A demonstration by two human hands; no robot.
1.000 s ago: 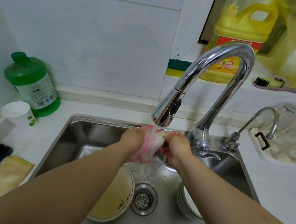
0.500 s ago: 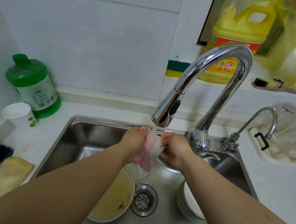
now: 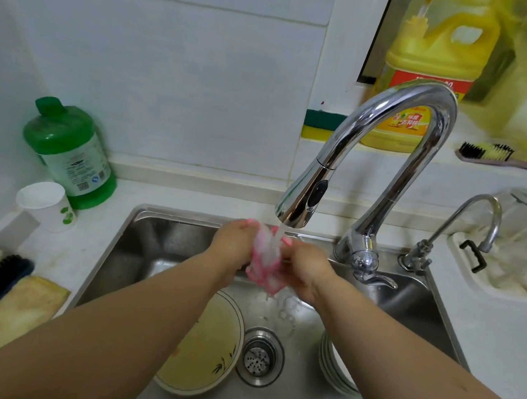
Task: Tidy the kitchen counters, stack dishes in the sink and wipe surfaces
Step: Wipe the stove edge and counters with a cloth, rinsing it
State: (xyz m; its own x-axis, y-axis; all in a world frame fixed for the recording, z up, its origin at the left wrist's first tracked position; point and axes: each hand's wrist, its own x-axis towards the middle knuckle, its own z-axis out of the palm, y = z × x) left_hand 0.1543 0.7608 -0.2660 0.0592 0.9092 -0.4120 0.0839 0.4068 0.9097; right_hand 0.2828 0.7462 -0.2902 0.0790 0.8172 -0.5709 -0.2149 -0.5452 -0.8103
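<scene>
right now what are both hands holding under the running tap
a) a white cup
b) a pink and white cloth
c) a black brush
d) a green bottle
b: the left hand and right hand both grip the pink and white cloth in the water stream from the tap, above the sink.

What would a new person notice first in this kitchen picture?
At the centre, the left hand and right hand hold a pink and white cloth under water running from the large chrome tap. Below them, a bowl lies in the steel sink.
</scene>
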